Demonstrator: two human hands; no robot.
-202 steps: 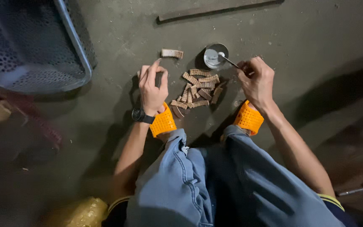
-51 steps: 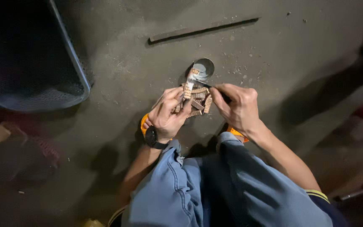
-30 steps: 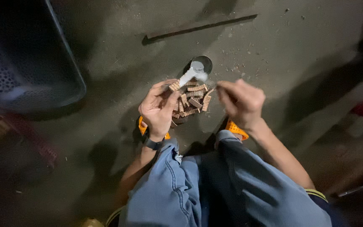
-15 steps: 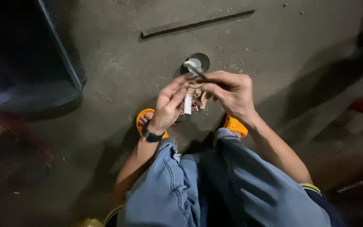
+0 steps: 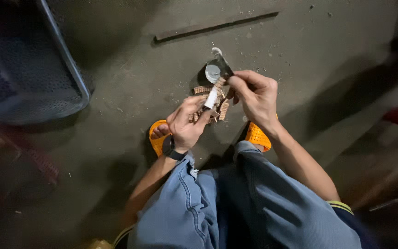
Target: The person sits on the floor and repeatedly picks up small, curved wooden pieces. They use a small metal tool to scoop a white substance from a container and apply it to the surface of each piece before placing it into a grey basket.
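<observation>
Wood makes up the small pale strip [image 5: 212, 97], which is pinched in the left hand [image 5: 187, 123] and raised above the floor; its long axis is tilted up and to the right, toward the right hand [image 5: 254, 94]. That hand is closed on a thin stick, and its fingertips are met at the strip's upper end. Below, ribbed wooden pieces [image 5: 222, 110] are heaped beside a small round tin [image 5: 213, 72] on rough grey concrete [image 5: 130, 87]. Orange sandals [image 5: 257, 137] flank the heap.
</observation>
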